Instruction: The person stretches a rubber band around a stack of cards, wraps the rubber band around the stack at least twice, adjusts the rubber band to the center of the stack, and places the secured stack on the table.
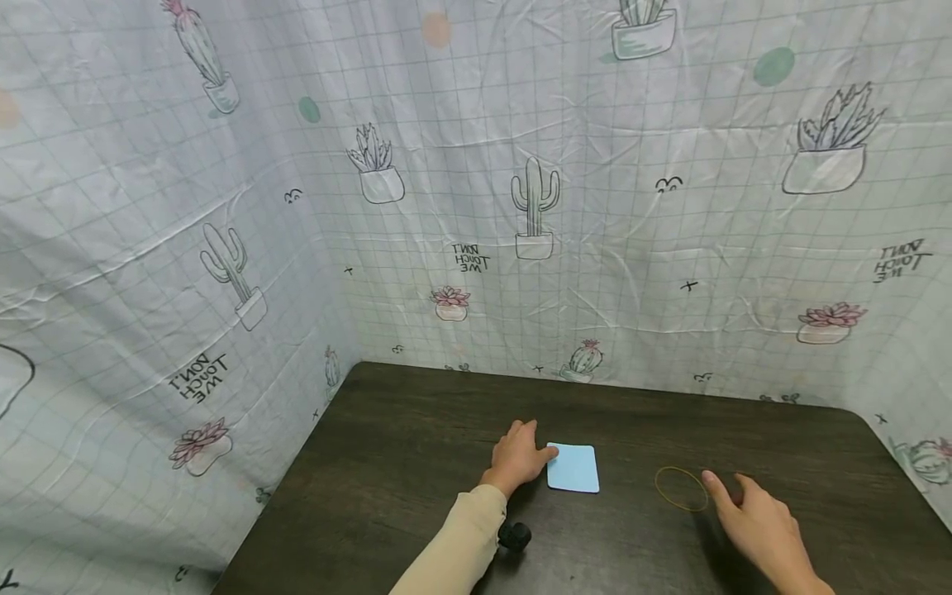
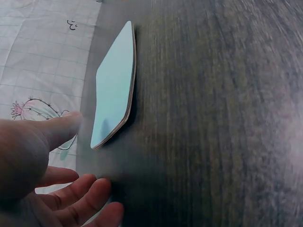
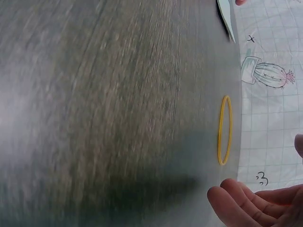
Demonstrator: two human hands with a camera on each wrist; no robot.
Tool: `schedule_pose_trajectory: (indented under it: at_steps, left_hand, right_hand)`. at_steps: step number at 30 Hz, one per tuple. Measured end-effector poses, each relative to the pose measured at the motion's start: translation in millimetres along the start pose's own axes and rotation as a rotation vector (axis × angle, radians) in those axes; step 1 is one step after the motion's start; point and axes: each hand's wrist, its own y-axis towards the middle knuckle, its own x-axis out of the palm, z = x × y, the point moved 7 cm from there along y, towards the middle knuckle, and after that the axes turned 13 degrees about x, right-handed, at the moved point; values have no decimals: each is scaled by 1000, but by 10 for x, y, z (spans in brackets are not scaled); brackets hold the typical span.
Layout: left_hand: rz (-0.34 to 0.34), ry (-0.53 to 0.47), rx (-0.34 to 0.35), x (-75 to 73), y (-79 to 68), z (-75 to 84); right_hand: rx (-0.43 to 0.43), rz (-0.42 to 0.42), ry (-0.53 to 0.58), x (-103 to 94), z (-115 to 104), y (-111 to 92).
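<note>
A light blue square card (image 1: 573, 468) with rounded corners and a visible thick edge lies flat on the dark wooden table. My left hand (image 1: 516, 456) is just left of it, thumb by the card's upper left corner, fingers loosely bent and holding nothing. In the left wrist view the thumb and fingers (image 2: 97, 194) stand apart from the card (image 2: 113, 87). To the right, a thin yellow rubber band (image 1: 680, 489) lies in an oval loop. Close to its right side is my right hand (image 1: 760, 521), relaxed and empty, the thumb near the band.
The dark wooden table (image 1: 416, 446) meets a white grid-patterned cloth (image 1: 476, 207) with cactus drawings at the back and sides. A black device (image 1: 515, 536) sits at the left wrist, under the pale sleeve (image 1: 461, 537).
</note>
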Motion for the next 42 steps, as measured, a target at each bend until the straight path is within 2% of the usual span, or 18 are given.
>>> schedule_pose_trajectory:
  at_steps: [10,20,32,42]
  left_hand:
    - [-21,85,6,68,36,17]
    - [5,140,31,115,34,42]
    - [27,146,73,94,52,103]
    - [-7,132,40,121,118,85]
  right_hand:
    - [41,-75,84,114,9,7]
    - [98,-152,163,176,39,31]
    - [121,-161,201,220,53,82]
    - [95,-140,169,214,34,73]
